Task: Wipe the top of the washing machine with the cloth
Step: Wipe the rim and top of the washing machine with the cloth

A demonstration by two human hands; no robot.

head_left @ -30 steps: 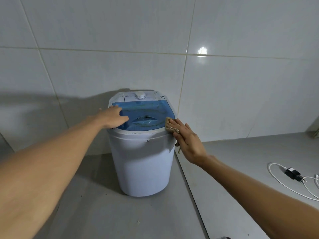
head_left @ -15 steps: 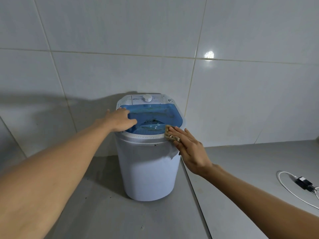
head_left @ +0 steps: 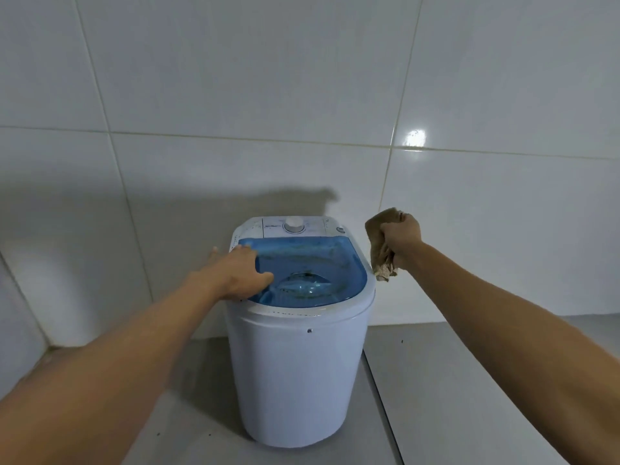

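A small white washing machine (head_left: 298,370) stands on the grey floor against the tiled wall. Its top has a translucent blue lid (head_left: 312,263) with dirty smears and a white control panel with a dial (head_left: 294,225) at the back. My left hand (head_left: 235,273) lies flat on the lid's left edge, fingers spread. My right hand (head_left: 401,234) is a fist in the air to the right of the machine, clear of it. A crumpled tan cloth (head_left: 380,253) is gripped in that fist and hangs below it.
White wall tiles (head_left: 302,95) rise directly behind the machine. A wall corner (head_left: 33,330) lies at the far left. Grey floor tiles (head_left: 453,397) stretch to the right, with a dark seam running toward me.
My right hand has lifted the cloth off the lid's right rim and bunched it in a fist beside the machine. The left hand stays on the lid. The view has moved closer.
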